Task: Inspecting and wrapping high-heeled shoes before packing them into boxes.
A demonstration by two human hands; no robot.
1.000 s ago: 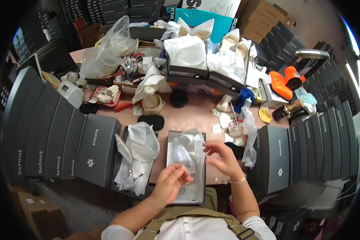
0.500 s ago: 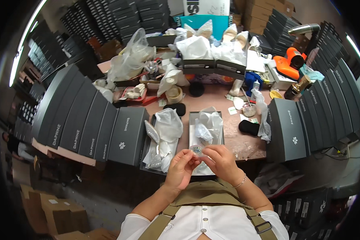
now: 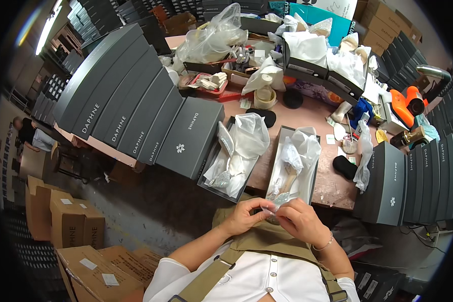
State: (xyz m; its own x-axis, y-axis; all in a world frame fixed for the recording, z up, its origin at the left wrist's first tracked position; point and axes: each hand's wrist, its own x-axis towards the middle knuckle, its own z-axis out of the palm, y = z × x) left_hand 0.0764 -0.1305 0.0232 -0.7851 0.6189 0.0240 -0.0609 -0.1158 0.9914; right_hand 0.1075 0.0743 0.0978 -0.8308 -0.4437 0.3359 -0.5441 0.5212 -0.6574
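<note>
Left hand (image 3: 242, 217) & right hand (image 3: 301, 221) both pinching a small clear plastic bag (image 3: 276, 204) betw. fingertips, bag being held near chest, just below open shoebox (image 3: 293, 166) w/ shoe, at desk (image 3: 332, 186) edge

A cluttered pinkish worktable (image 3: 307, 113) fills the middle, with rows of dark grey boxes (image 3: 121, 95) standing along its left and more grey boxes (image 3: 418, 176) at its right. The floor (image 3: 151, 201) below is bare grey concrete, with brown cardboard cartons (image 3: 73, 226) at lower left. A bright strip light (image 3: 45, 27) glows at upper left.
</note>
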